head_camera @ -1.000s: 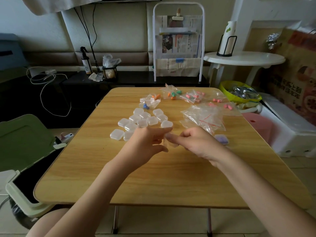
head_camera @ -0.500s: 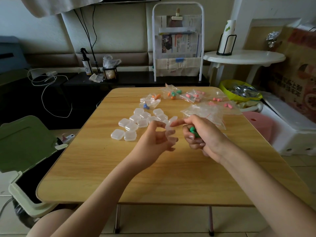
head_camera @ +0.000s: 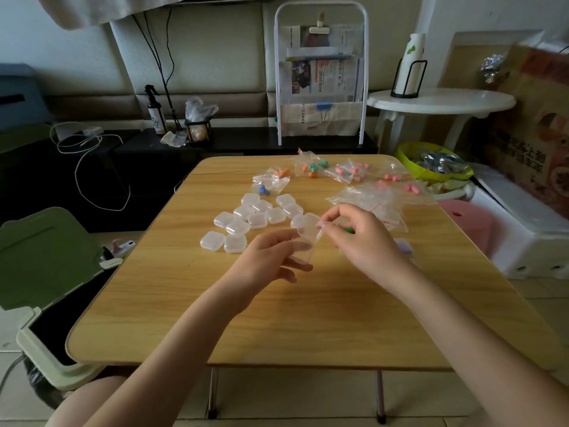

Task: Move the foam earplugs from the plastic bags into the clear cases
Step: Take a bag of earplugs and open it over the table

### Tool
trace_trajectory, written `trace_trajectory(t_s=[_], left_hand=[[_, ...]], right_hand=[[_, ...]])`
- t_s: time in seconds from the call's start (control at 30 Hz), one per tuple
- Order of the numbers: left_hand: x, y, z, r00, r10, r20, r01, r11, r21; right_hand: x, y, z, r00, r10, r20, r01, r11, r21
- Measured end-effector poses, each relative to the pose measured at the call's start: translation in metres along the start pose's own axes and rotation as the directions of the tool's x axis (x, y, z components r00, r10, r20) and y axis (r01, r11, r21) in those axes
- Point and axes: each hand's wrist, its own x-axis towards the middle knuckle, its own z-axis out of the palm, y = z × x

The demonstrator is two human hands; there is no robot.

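Wooden worktop is carrying many unfilled clear cases at eleven o'clock; left hand and right hand, palming green earplugs, are pinching one clear case between them.

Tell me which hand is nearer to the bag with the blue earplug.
Left. The left hand sits below the blue-earplug bag, slightly toward the person; the right hand is farther off to the right.

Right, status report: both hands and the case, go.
Left hand and right hand both hold one clear case above the table. Green earplugs tucked in right hand. Nothing in the way; empty cases beyond.
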Motion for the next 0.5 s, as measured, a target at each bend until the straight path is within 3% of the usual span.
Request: trace_trajectory(t_s=[0.13,0.23,0.4,0.5], left_hand=[[-0.001,0.001,-0.003,1.000,0.020,0.020,-0.024,0.974,0.224],[-0.001,0.002,-0.008,0.998,0.069,-0.009,-0.064,0.958,0.279],[0.002,0.003,-0.013,0.960,0.124,-0.249,-0.111,0.992,0.068],[0.004,0.003,-0.014,0.975,0.144,-0.172,-0.154,0.987,-0.050]], right_hand=[[0.002,0.007,0.004,1.000,-0.006,-0.013,0.005,0.996,-0.087],[0.005,0.008,0.006,1.000,-0.008,-0.009,0.007,0.996,-0.093],[0.006,0.004,0.012,0.989,0.120,-0.090,-0.129,0.987,-0.099],[0.005,-0.002,0.018,0.966,0.194,-0.173,-0.207,0.977,-0.055]])
